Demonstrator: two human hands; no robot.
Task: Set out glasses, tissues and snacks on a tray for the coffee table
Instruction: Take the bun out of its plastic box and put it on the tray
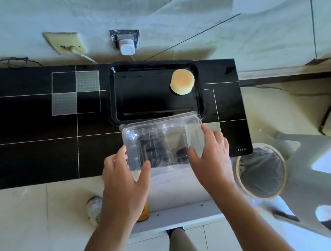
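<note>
A black rectangular tray [119, 93] lies on the black table [35, 154]. One round golden bun [182, 81] sits in the tray's far right corner. Just in front of the tray, over the table's near edge, both my hands hold a clear plastic clamshell box [161, 137]. My left hand [125, 179] grips its near left corner, thumb on top. My right hand [209, 151] grips its right side, thumb on the lid. Through the plastic I see only dark shapes; whether anything is inside is unclear.
A lined waste bin [261, 169] stands on the floor at the right of the table. White chair parts [320, 163] are at the far right. Wall sockets with plugs [126, 43] are behind the table. A yellow-labelled bottle [144, 213] stands below my left hand.
</note>
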